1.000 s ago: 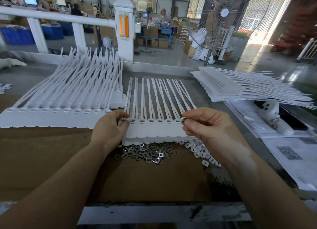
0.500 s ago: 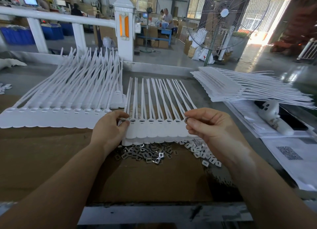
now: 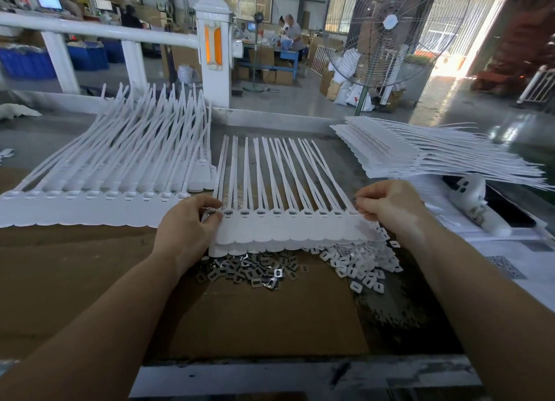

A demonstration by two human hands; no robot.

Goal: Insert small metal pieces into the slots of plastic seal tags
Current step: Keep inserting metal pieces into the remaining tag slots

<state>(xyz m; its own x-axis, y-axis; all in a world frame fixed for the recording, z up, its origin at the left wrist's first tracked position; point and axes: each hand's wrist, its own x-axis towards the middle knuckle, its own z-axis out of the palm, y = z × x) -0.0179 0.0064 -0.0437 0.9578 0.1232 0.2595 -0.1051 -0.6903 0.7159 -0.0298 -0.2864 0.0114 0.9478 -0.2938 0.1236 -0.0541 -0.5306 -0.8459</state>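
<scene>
A white strip of joined plastic seal tags (image 3: 288, 229) lies in front of me with its long tails pointing away. My left hand (image 3: 186, 229) pinches its left end at the first slot. My right hand (image 3: 390, 205) pinches its right end, which is raised a little off the strip underneath. Whether either hand also holds a metal piece is not visible. A heap of small metal pieces (image 3: 252, 270) lies just below the strip on the brown cardboard (image 3: 264, 316). Small white plastic pieces (image 3: 357, 265) are scattered to its right.
A big stack of tag strips (image 3: 99, 196) lies at the left and another stack (image 3: 426, 154) at the back right. A white device (image 3: 474, 204) rests on papers at the right. A standing fan (image 3: 387, 31) and a white railing (image 3: 99, 30) stand beyond the table.
My right hand has shifted right to the strip's end and lifted that end slightly. The left hand stays at the left end.
</scene>
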